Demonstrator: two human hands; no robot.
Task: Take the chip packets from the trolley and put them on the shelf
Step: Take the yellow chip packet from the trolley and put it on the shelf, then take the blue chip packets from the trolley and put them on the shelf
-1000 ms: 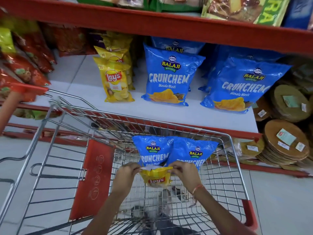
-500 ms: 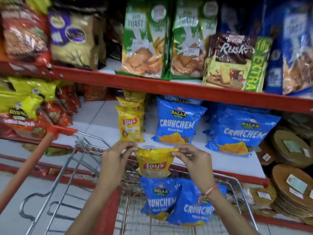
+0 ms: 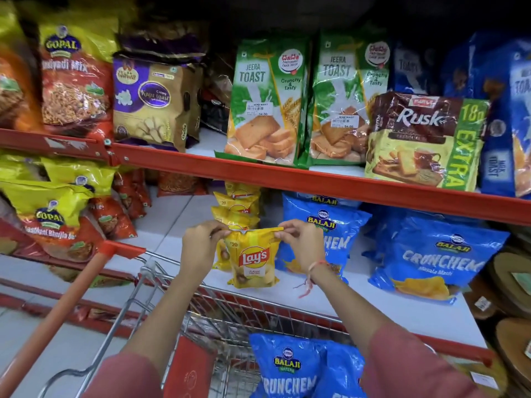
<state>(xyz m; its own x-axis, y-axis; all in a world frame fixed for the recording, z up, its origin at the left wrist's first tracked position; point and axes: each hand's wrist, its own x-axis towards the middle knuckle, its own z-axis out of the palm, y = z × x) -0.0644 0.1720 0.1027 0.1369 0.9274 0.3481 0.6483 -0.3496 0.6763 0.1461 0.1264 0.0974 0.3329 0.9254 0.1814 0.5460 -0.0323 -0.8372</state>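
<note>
The small yellow foil Lay's chip packet (image 3: 253, 257) hangs upright, long axis vertical, logo facing the camera, its bottom seam at or just above the white shelf board (image 3: 330, 300). The left hand (image 3: 198, 248) pinches its top-left corner between thumb and forefinger; the right hand (image 3: 301, 242) pinches the top-right corner the same way, stretching the top seam flat. Behind it, at 12 o'clock, stands a row of matching yellow Lay's packets (image 3: 235, 208). At 3 o'clock, a big blue Balaji Crunchem bag (image 3: 336, 225) is just beside the right hand. Bare board lies open at 9 o'clock. The red shelf edge (image 3: 316, 183) runs overhead. Half a second ago the packet hung above the wire trolley (image 3: 218, 317); now it is over the shelf, and two blue Crunchem bags (image 3: 290, 369) remain in the trolley.
</note>
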